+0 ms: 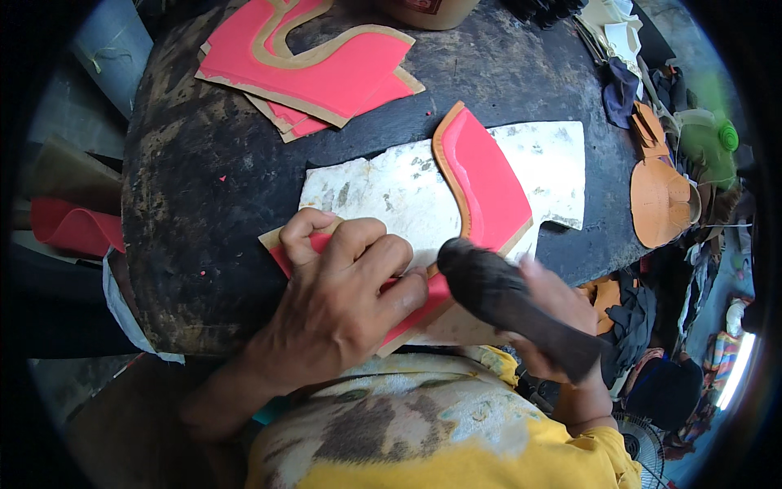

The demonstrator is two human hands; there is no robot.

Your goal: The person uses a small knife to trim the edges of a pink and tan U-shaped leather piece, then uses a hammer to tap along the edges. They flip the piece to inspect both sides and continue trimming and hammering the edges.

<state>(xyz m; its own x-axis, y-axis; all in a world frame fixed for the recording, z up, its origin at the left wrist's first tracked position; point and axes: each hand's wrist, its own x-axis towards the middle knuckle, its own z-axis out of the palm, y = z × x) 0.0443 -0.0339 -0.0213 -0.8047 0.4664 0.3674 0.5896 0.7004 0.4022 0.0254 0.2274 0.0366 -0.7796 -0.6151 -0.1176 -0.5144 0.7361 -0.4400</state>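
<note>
My left hand (342, 285) presses flat on the near end of a curved pink piece with a tan border (489, 183), pinning it to a stained white sheet (383, 191) on the dark round table (204, 179). My right hand (562, 314) grips a dark, worn brush (505, 297) by its handle. The brush head rests at the piece's tan edge, next to my left forefinger. The pink surface looks glossy along the inner curve.
A stack of similar pink and tan cut pieces (318, 65) lies at the table's far side. Tan leather shapes (664, 200) and dark cloth scraps sit at the right edge. A folded pink sheet (73, 228) hangs at the left. A container (428, 10) stands at the far edge.
</note>
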